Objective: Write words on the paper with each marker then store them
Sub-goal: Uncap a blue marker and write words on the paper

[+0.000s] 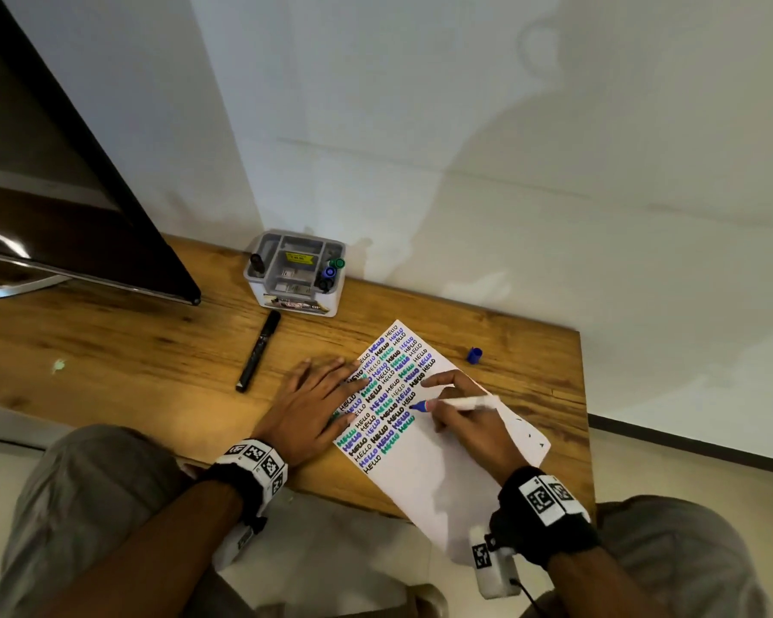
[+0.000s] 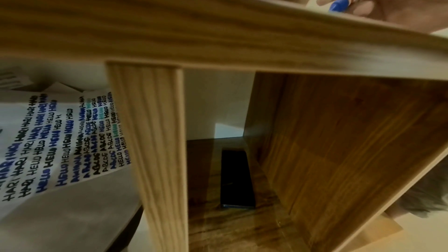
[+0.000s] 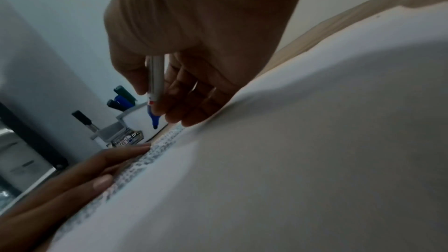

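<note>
On the wooden table point(image 1: 161, 350), the right hand point(image 1: 469, 417) pinches a white-barrelled blue marker point(image 1: 447, 404), tip at the white sheet of paper point(image 1: 425, 475) covered in coloured words, which the flat, straight-fingered left hand point(image 1: 313, 403) presses down.

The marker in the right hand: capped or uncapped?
Uncapped: the marker in the right hand shows its bare blue tip; a blue cap lies apart.

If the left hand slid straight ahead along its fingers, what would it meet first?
The left hand lies flat, fingers on the paper and pointing toward the far right. It would cross the written HELLO rows first; beyond the sheet's edge, probably the blue cap, though depth is uncertain.
</note>
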`<state>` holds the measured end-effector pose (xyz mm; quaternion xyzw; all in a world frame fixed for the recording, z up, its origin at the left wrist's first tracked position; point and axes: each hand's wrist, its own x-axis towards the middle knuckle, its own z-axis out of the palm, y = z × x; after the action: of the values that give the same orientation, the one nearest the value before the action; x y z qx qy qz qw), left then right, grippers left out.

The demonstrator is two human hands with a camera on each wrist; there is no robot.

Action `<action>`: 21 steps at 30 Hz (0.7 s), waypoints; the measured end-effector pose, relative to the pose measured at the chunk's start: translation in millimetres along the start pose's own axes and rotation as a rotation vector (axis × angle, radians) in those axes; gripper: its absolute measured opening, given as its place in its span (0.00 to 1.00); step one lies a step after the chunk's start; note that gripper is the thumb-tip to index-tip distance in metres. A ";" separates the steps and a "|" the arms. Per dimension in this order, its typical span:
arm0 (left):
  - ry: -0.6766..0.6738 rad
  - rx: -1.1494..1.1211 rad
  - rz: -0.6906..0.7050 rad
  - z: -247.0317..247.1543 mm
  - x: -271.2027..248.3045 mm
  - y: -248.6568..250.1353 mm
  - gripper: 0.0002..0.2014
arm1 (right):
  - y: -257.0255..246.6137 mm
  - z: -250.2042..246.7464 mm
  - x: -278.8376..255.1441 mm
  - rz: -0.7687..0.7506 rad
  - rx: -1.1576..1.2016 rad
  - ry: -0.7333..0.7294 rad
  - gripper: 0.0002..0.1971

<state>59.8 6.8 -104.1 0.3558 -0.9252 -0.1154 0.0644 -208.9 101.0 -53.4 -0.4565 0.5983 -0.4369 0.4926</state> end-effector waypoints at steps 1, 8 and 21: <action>0.005 -0.001 0.004 0.7 0.3 -0.5 0.26 | 3.9 0.6 -0.3 -0.025 -0.043 -0.026 0.05; 0.021 -0.011 0.007 1.9 -0.7 -1.7 0.25 | 16.9 1.4 3.0 -0.099 -0.133 0.033 0.06; 0.050 -0.026 0.005 0.3 -0.1 0.0 0.23 | 27.9 4.1 3.4 -0.097 -0.157 0.075 0.07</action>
<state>59.9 6.9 -104.4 0.3555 -0.9225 -0.1182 0.0924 -208.4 103.0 -81.7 -0.5056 0.6260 -0.4286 0.4109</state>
